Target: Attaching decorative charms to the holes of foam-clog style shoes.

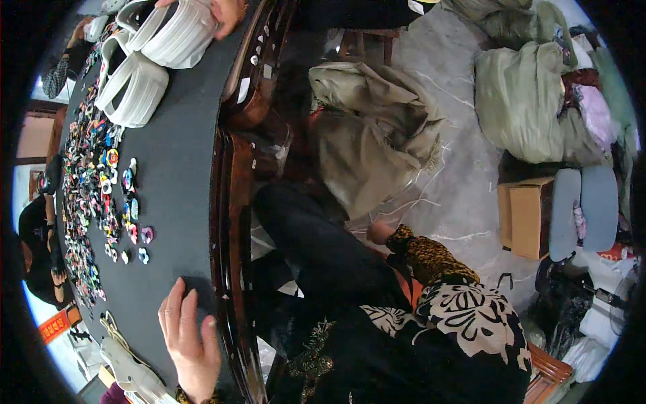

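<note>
My left hand (187, 337) lies flat on the black tabletop (176, 195) near its wooden rim (229, 222), fingers spread and holding nothing. Just left of it lies a pale beige shoe (128, 367). A wide scatter of small colourful charms (91, 202) covers the table farther away. My right hand (381, 232), in a leopard-pattern cuff, is lowered beside my black-trousered knee (316, 242), off the table. Its fingers are hidden. At the far end, another person's hand (225, 13) holds white clog shoes (171, 30); another white clog (131, 87) rests beside them.
An olive cloth sack (377, 135) lies on the marble floor beyond my knee. Green bundles (525, 101), a cardboard box (528, 219) and grey soles (582, 209) are stacked at the right. Another person in black sits at the table's left side (37, 249).
</note>
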Demonstrator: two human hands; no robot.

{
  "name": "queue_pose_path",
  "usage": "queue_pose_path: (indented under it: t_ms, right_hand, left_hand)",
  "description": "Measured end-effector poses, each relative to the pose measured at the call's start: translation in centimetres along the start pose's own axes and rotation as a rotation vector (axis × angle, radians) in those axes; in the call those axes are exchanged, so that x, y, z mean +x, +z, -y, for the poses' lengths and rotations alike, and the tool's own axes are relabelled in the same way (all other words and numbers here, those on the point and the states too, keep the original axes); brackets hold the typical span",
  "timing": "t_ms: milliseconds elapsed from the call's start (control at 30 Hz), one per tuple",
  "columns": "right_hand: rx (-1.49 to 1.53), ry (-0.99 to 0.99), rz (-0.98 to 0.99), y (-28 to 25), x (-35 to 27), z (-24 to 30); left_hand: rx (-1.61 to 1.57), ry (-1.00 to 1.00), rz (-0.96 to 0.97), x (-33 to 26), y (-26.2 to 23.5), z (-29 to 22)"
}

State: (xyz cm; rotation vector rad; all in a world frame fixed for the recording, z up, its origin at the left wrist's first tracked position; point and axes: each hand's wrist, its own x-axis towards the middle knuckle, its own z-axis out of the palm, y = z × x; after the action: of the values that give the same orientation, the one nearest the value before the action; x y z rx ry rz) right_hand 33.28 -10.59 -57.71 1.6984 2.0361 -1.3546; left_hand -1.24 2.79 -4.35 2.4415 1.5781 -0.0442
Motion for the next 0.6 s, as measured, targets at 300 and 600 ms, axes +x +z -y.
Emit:
queue_pose_path:
  t_ms: [300,600]
  right_hand:
    - [-0.049,0.123,-0.329,-3.0,3.9,-8.0]
    - [0.103,0.525,-0.794,-15.5,13.1,-17.7]
  left_hand:
    - [0.035,0.024,-0.101,0.5,1.7,-1.6]
    - [0.156,0.117,-0.054,5.3,2.6,-2.7]
